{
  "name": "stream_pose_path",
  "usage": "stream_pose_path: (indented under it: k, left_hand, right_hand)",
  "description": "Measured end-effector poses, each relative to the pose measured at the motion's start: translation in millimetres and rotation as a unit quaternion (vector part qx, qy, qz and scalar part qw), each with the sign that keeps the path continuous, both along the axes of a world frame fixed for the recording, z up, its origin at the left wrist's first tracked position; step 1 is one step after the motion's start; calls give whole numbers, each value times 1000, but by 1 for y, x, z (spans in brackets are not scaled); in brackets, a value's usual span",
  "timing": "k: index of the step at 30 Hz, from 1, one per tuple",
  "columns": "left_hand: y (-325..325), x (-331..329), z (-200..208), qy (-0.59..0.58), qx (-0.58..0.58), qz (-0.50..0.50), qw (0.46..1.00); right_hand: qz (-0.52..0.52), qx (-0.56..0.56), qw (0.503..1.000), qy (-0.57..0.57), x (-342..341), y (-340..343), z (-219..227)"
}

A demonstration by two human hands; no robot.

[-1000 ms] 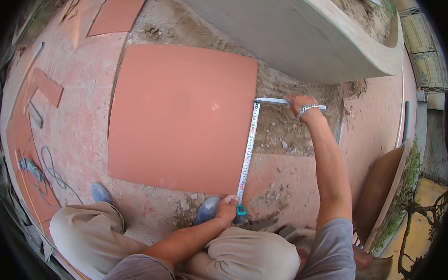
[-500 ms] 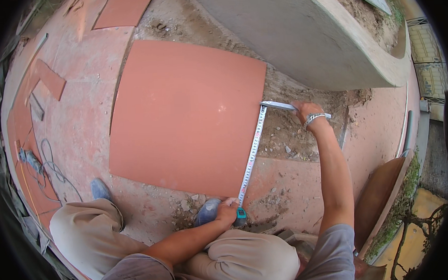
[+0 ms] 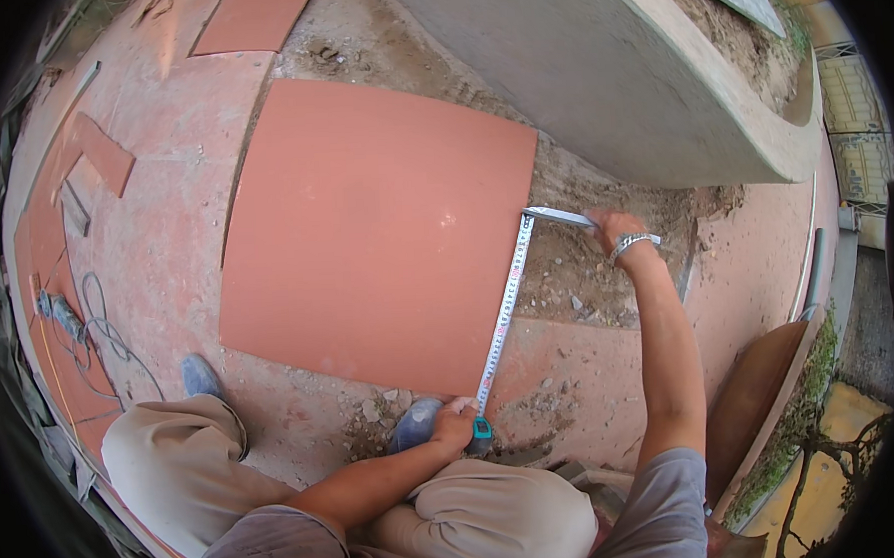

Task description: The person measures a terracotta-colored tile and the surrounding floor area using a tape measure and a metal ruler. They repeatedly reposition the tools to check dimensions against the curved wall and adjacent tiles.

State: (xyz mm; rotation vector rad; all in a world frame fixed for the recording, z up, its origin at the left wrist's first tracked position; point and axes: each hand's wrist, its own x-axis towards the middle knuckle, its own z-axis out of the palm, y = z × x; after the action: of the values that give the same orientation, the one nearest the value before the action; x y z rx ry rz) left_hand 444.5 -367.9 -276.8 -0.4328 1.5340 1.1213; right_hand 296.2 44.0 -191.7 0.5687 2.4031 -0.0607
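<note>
In the head view, the left hand [image 3: 455, 425] is closed around a teal tape measure [image 3: 482, 430], just beyond the near right corner of a large reddish slab [image 3: 375, 237]. The tape blade [image 3: 504, 316] is drawn out and runs along the slab's right edge — its far end reaches a silvery metal bar [image 3: 561, 216]. The right hand [image 3: 617, 230] is clamped on that bar, which points leftward to the slab's edge over a patch of loose soil [image 3: 591, 273]; a chain bracelet [image 3: 633, 243] circles the right wrist. The slab lies flat on the ground between a curved grey wall [image 3: 598, 83] and the person's feet, with one dusty blue shoe [image 3: 414, 426] just beside the left hand and the other shoe [image 3: 202, 375] near the slab's left corner. Farther left — well apart from both hands — lie a corded power tool [image 3: 61, 314] and an angled reddish offcut [image 3: 104, 156]
</note>
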Motion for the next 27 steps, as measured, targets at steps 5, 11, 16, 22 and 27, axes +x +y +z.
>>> stream_pose_path:
  k: [5,11,16,22,27]
  left_hand:
    - [-1,1,-1,-8,-11,1,1000]
    - [-3,6,-8,-21,1,18,1000]
    - [-5,9,-13,0,7,14,1000]
    - [-3,7,-7,-8,7,18,1000]
    - [-3,4,-4,23,6,-1,1000]
  right_hand:
    - [0,1,1000,-13,-3,-1,2]
    - [10,-7,1000,4,-1,4,-7]
    - [43,-8,998,36,1,10,-13]
    - [38,-10,999,10,-2,16,-15]
    - [17,-39,998,42,2,11,-19]
